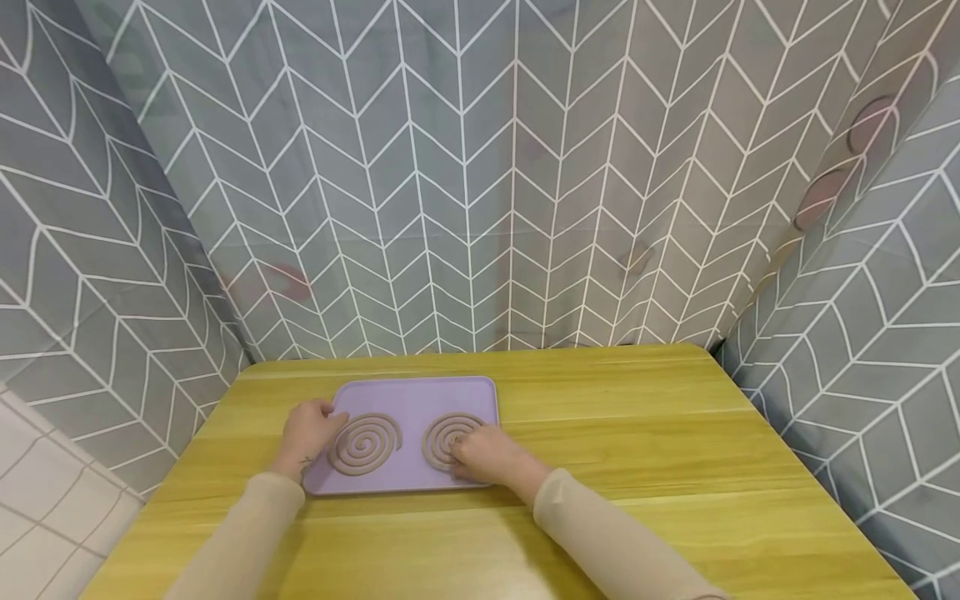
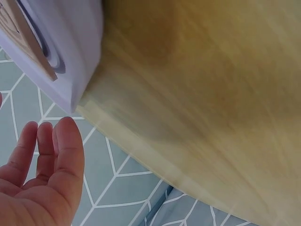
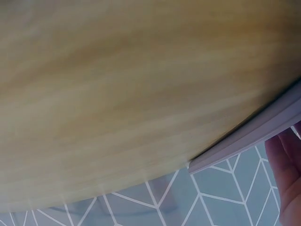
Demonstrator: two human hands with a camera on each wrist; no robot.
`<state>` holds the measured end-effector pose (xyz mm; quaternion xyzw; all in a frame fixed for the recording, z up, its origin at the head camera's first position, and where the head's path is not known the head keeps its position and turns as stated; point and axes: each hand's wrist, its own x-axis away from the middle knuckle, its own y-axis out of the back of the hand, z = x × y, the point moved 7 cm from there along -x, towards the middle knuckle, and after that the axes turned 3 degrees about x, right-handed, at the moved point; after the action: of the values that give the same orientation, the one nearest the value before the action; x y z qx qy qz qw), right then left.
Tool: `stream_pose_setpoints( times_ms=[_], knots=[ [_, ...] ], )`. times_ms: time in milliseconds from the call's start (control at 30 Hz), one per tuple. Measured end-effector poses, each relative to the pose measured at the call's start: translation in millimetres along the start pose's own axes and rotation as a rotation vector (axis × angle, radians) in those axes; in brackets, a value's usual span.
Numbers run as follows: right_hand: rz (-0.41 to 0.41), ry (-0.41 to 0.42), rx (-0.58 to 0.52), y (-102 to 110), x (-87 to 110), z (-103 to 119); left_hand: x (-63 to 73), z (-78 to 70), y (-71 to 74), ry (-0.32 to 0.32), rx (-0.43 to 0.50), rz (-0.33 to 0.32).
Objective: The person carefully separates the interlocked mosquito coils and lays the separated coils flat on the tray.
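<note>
Two brown spiral mosquito coils lie side by side on a light purple tray (image 1: 408,400). My left hand (image 1: 307,433) is beside the tray's left edge, its thumb by the rim of the left coil (image 1: 363,444). In the left wrist view the fingers of this hand (image 2: 51,174) are loosely extended, and part of the left coil (image 2: 30,42) shows near the tray corner. My right hand (image 1: 483,454) is over the right coil (image 1: 431,442), thumb and fingers pinching it near the middle and covering its right part. Little of this hand (image 3: 287,174) shows in the right wrist view.
The tray rests on a yellow wood-grain table (image 1: 630,433), left of its middle. A grey curtain (image 1: 487,183) with white chevron lines hangs behind the table and along both sides. White tiles or cloth with dark lines (image 1: 52,492) show at the lower left.
</note>
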<state>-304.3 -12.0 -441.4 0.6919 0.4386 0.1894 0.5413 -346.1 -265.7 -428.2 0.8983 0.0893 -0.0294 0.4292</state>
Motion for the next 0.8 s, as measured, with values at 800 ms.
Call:
stream_pose_setpoints(
  times_ms=[800],
  knots=[
    [0.017, -0.010, 0.012, 0.2, 1.1, 1.5, -1.2, 5.4, -3.0, 0.031, 0.011, 0.026]
  ],
)
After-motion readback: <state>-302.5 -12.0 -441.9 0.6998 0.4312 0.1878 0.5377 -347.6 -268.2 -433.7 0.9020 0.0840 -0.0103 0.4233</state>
